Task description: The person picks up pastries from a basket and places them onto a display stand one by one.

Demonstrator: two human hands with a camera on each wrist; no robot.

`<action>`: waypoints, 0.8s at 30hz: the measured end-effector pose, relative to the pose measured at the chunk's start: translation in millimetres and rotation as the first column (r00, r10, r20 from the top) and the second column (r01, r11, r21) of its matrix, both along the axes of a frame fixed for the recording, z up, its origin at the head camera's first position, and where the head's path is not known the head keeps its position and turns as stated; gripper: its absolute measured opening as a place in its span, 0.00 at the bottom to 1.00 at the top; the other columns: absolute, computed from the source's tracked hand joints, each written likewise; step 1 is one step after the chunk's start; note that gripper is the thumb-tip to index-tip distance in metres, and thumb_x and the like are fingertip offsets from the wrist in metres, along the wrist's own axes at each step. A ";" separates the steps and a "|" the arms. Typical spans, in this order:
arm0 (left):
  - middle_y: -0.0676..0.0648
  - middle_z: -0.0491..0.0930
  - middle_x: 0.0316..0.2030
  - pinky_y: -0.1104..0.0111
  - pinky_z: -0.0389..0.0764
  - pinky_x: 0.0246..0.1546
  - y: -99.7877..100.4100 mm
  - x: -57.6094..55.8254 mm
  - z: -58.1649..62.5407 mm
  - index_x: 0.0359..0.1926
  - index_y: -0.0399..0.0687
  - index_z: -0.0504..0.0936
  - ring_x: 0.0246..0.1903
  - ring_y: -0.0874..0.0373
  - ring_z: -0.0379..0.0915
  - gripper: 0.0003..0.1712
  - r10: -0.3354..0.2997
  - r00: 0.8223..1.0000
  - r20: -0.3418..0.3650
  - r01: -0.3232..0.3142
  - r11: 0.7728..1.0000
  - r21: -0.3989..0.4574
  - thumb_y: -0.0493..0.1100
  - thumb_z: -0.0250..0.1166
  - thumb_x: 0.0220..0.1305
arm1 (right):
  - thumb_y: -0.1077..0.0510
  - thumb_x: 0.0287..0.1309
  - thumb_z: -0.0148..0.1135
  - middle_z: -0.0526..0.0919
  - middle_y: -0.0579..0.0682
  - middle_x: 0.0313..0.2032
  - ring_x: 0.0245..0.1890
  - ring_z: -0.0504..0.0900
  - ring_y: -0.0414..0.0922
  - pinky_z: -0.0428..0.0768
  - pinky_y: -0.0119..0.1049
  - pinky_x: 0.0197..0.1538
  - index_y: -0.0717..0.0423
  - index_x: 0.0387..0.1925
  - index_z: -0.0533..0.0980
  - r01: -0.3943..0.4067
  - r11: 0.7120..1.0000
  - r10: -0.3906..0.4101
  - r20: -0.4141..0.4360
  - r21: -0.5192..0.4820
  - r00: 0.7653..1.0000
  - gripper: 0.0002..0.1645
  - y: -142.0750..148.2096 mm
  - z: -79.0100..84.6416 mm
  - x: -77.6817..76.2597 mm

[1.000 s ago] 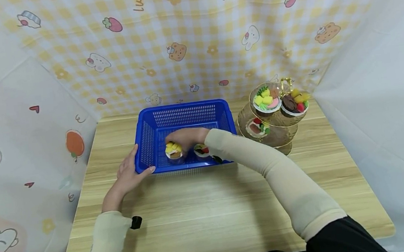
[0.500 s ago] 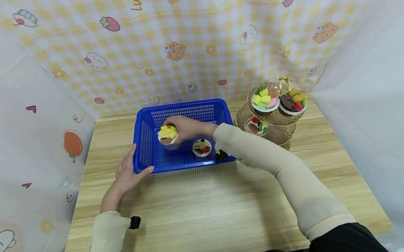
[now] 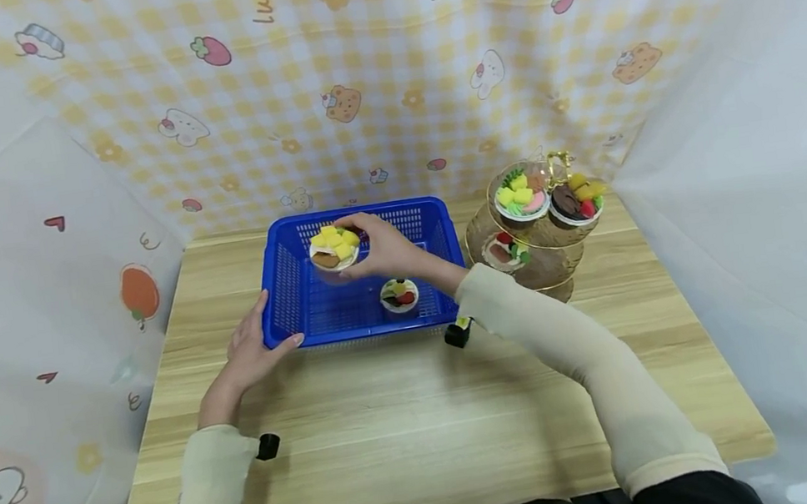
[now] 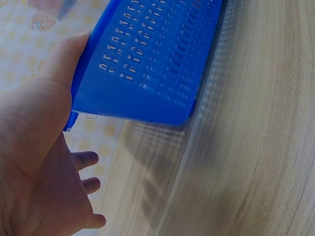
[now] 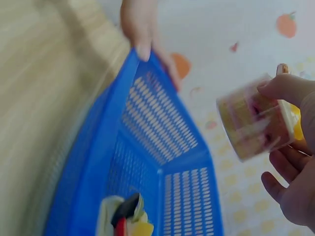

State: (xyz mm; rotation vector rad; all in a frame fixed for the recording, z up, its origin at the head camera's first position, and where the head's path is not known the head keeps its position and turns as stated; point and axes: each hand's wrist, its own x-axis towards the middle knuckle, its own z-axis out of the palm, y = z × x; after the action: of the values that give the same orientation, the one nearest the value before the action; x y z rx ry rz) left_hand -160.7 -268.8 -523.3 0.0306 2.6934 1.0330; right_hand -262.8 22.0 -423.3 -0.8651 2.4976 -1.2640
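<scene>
In the head view my right hand (image 3: 391, 249) holds a dessert cup (image 3: 335, 248) above the blue basket. Yellow cubes, white cream and a brown piece top the cup. Its clear side, with layered filling, faces the right wrist view, the dessert cup (image 5: 256, 118) tilted between thumb and fingers. My left hand (image 3: 250, 345) rests at the near left corner of the blue basket (image 3: 375, 331); its straight thumb touches the rim and its fingers extend along the left side. A second dessert cup (image 3: 400, 295) with red and dark fruit stands inside the basket.
A gold-rimmed tiered stand (image 3: 560, 266) stands at the right back of the wooden table (image 3: 426, 434). Two dessert cups sit on its upper tier, and another fruit-topped dessert (image 3: 504, 253) is lower down. A yellow checked cloth (image 3: 380, 61) hangs behind.
My right hand has lifted the yellow-topped dessert cup from the basket floor, upward and toward the back. My left hand stays at the basket corner. The head view has shifted slightly.
</scene>
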 end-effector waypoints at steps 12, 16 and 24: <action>0.32 0.34 0.78 0.33 0.33 0.72 -1.1 0.5 -3.2 0.78 0.61 0.24 0.76 0.28 0.31 0.63 -0.013 1.000 -0.021 0.013 1.000 0.008 0.66 0.62 0.63 | 0.56 0.46 0.79 0.74 0.51 0.63 0.59 0.73 0.48 0.74 0.51 0.63 0.49 0.68 0.68 0.208 0.947 -0.225 -0.044 -0.245 0.973 0.46 79.7 -8.0 72.7; 0.31 0.33 0.78 0.32 0.33 0.71 -1.8 2.0 -1.3 0.78 0.61 0.24 0.75 0.27 0.30 0.63 -0.015 1.000 -0.011 0.015 1.000 0.013 0.66 0.62 0.63 | 0.61 0.45 0.79 0.73 0.52 0.65 0.60 0.74 0.47 0.71 0.49 0.67 0.50 0.68 0.68 0.329 0.896 -0.341 0.011 -0.297 0.940 0.47 111.4 -16.5 100.1; 0.30 0.33 0.78 0.32 0.33 0.70 -1.0 0.1 1.4 0.78 0.60 0.23 0.75 0.25 0.30 0.63 -0.031 0.999 -0.009 0.032 0.999 0.016 0.66 0.61 0.64 | 0.66 0.43 0.78 0.75 0.55 0.64 0.58 0.73 0.35 0.69 0.22 0.62 0.54 0.66 0.70 0.534 0.763 -0.563 0.029 -0.364 0.826 0.46 174.1 -32.5 141.3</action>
State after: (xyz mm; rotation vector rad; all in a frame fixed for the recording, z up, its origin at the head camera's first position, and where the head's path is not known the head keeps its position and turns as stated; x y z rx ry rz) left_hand -160.6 -269.8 -521.9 0.0803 2.6835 1.0474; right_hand -121.5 196.1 -455.8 -0.2182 2.7400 -1.9506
